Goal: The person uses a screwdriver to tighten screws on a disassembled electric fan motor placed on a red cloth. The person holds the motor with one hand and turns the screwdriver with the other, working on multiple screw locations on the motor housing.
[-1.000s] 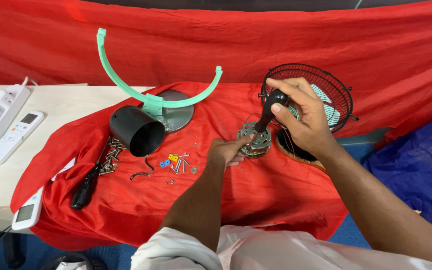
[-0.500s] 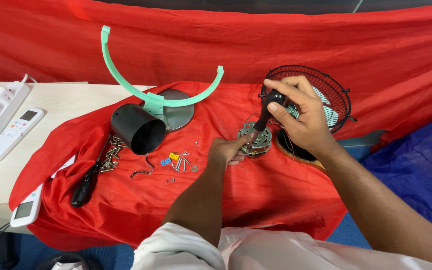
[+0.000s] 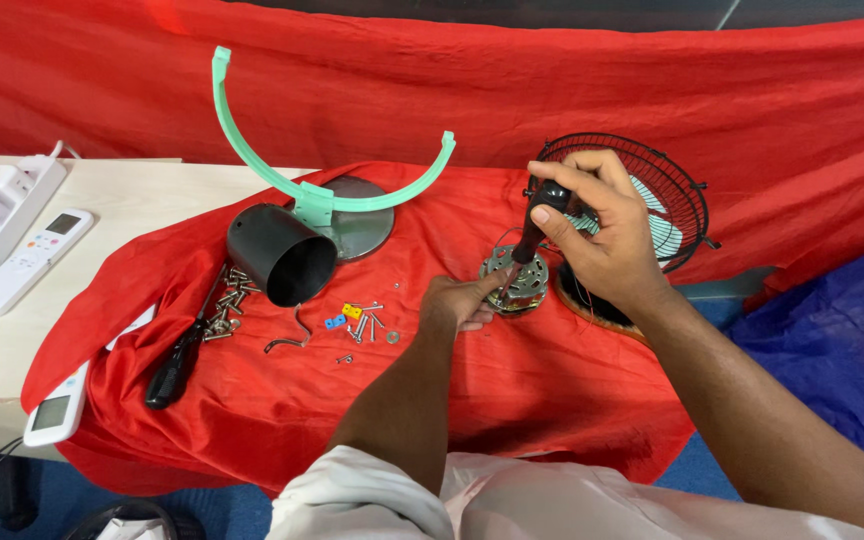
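Note:
A small metal fan motor lies on the red cloth. My right hand grips the black handle of a screwdriver that stands upright with its tip on the motor. My left hand rests against the motor's left side, fingers pinching at its edge. Behind my right hand sits a black wire fan guard with pale blades inside.
A black cylindrical housing lies on its side before a green curved bracket on a round grey base. Loose screws, small coloured parts and a second black screwdriver lie left. Remotes rest on the table.
Both hands stay at the motor with the screwdriver upright; only slight shifts of the hands and view show.

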